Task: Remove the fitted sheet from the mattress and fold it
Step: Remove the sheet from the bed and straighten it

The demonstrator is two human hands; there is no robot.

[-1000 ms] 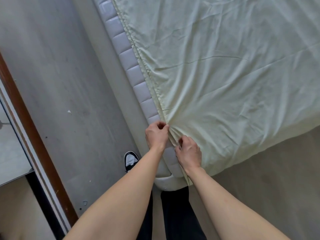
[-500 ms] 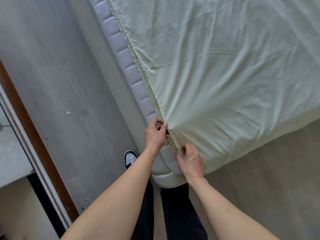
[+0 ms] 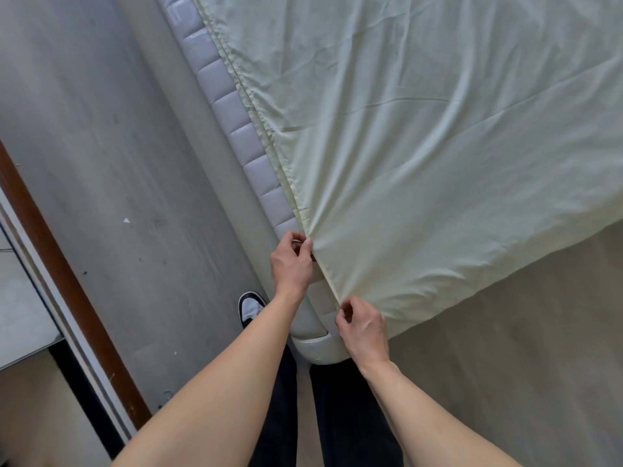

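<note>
Both hands: my left hand (image 3: 292,262) and right hand (image 3: 364,326) pinch the fitted sheet (image 3: 421,156) hem at the mattress (image 3: 232,112) corner.
Risk: elastic snaps back — pinch slips under tension.

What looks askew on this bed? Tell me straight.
The pale green sheet is off the near corner: its hem runs along the top, leaving the quilted mattress side bare. The left hand and right hand pinch that hem. Nothing looks torn.
</note>
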